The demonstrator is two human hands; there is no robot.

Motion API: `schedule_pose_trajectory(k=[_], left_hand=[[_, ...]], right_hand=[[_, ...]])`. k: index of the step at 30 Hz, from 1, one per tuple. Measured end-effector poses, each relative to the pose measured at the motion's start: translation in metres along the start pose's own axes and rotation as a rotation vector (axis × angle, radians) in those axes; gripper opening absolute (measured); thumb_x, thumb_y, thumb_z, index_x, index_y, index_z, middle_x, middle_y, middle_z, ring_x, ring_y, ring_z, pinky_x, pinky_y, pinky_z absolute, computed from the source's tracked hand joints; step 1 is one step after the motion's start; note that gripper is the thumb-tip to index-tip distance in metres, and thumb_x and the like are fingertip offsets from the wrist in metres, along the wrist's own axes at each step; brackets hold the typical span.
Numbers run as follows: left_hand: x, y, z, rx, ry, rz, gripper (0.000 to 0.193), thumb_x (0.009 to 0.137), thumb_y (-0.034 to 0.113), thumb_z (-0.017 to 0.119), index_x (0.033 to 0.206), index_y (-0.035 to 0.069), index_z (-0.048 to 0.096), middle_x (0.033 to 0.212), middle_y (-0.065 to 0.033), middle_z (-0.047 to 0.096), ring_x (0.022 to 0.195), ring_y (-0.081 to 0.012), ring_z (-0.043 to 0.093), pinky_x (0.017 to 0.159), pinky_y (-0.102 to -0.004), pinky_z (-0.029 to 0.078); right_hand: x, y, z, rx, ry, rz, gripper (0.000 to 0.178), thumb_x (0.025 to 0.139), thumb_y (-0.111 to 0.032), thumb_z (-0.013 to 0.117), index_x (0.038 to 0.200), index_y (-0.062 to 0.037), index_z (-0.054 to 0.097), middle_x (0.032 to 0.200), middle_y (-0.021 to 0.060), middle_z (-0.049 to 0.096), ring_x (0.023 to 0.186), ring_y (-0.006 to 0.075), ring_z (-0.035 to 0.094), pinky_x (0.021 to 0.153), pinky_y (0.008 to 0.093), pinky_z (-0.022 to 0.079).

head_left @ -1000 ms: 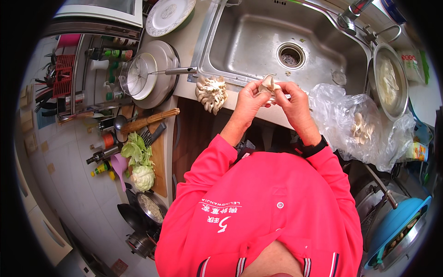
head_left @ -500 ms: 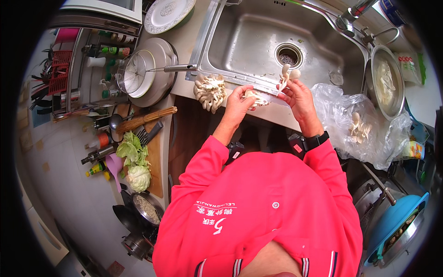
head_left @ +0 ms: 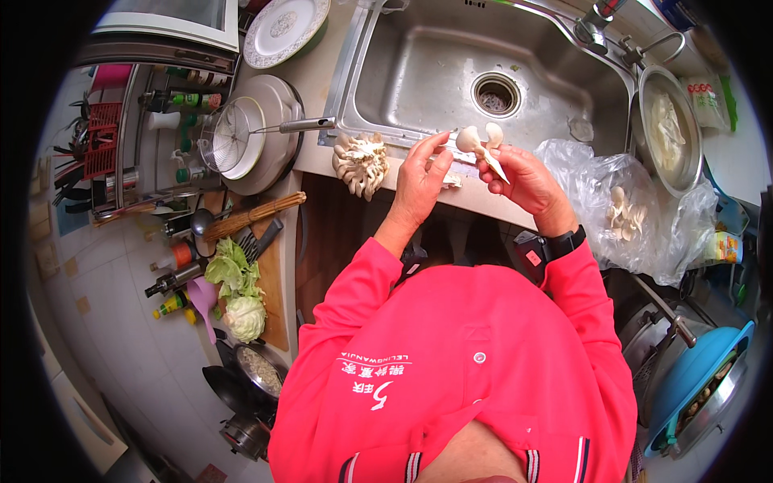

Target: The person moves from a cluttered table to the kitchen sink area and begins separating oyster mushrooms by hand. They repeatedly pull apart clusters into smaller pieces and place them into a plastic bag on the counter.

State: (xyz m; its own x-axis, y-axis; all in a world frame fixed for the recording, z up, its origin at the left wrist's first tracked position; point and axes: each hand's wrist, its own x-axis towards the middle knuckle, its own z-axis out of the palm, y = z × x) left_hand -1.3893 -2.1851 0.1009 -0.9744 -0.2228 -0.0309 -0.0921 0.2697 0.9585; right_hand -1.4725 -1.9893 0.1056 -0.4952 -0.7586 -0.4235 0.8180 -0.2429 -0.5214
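Head view: right hand (head_left: 525,179) pinches mushrooms (head_left: 469,140) just beside left hand (head_left: 419,183), whose grip is unclear.

We see a bright pinkish-red shirt (head_left: 451,322) with long sleeves (head_left: 346,282). At its middle there is a pale round button (head_left: 480,357), and to the left a white print (head_left: 374,378). The near collar (head_left: 419,464) carries dark and white stripes. We notice a black band (head_left: 566,241) around the right wrist; the left hand (head_left: 419,181) and right hand (head_left: 525,179) are bare.
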Motion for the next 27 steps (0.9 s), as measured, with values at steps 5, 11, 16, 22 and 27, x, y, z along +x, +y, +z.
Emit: schedule_pose_trajectory(k=[5, 11, 16, 22, 27], left_hand=[[0.021, 0.029, 0.008, -0.346, -0.178, -0.184, 0.049, 0.086, 0.033, 0.068, 0.119, -0.003, 0.058, 0.099, -0.0074, 0.062, 0.079, -0.0093, 0.058, 0.069, -0.0233, 0.048], [0.029, 0.028, 0.025, -0.323, -0.056, -0.249, 0.028, 0.085, 0.022, 0.069, 0.099, -0.002, 0.063, 0.080, -0.0024, 0.062, 0.067, -0.0074, 0.057, 0.060, -0.0226, 0.047], [0.032, 0.026, 0.033, -0.359, 0.056, -0.299, 0.026, 0.085, 0.021, 0.069, 0.096, -0.001, 0.061, 0.076, -0.0030, 0.062, 0.057, -0.0062, 0.053, 0.051, -0.0216, 0.044], [0.039, 0.026, 0.031, -0.445, 0.100, -0.479, 0.023, 0.085, 0.018, 0.067, 0.096, 0.000, 0.057, 0.068, -0.0023, 0.058, 0.046, -0.0049, 0.046, 0.039, -0.0201, 0.036], [0.043, 0.021, 0.034, -0.418, 0.122, -0.495, 0.024, 0.085, 0.017, 0.067, 0.095, -0.001, 0.056, 0.066, -0.0025, 0.056, 0.046, -0.0060, 0.047, 0.038, -0.0213, 0.037]], right_hand=[[-0.001, -0.007, 0.011, -0.104, -0.062, 0.100, 0.024, 0.094, -0.020, 0.054, 0.107, -0.0016, 0.060, 0.088, 0.0055, 0.063, 0.074, 0.0105, 0.059, 0.057, 0.0222, 0.048], [0.003, -0.008, 0.016, -0.181, 0.015, 0.140, 0.028, 0.093, -0.028, 0.056, 0.105, -0.0032, 0.060, 0.085, 0.0051, 0.063, 0.067, 0.0079, 0.058, 0.054, 0.0195, 0.049], [-0.006, -0.013, 0.017, -0.397, 0.137, 0.129, 0.037, 0.095, -0.037, 0.053, 0.105, -0.0024, 0.060, 0.086, 0.0068, 0.064, 0.068, 0.0087, 0.060, 0.055, 0.0215, 0.051], [-0.017, -0.018, 0.020, -0.474, 0.295, -0.121, 0.039, 0.096, -0.037, 0.053, 0.111, -0.0018, 0.061, 0.091, 0.0054, 0.064, 0.075, 0.0114, 0.061, 0.064, 0.0242, 0.052], [-0.014, -0.012, 0.026, -1.165, 0.316, -0.489, 0.019, 0.086, -0.020, 0.064, 0.101, -0.0087, 0.067, 0.087, 0.0056, 0.064, 0.073, 0.0166, 0.062, 0.064, 0.0302, 0.050]])
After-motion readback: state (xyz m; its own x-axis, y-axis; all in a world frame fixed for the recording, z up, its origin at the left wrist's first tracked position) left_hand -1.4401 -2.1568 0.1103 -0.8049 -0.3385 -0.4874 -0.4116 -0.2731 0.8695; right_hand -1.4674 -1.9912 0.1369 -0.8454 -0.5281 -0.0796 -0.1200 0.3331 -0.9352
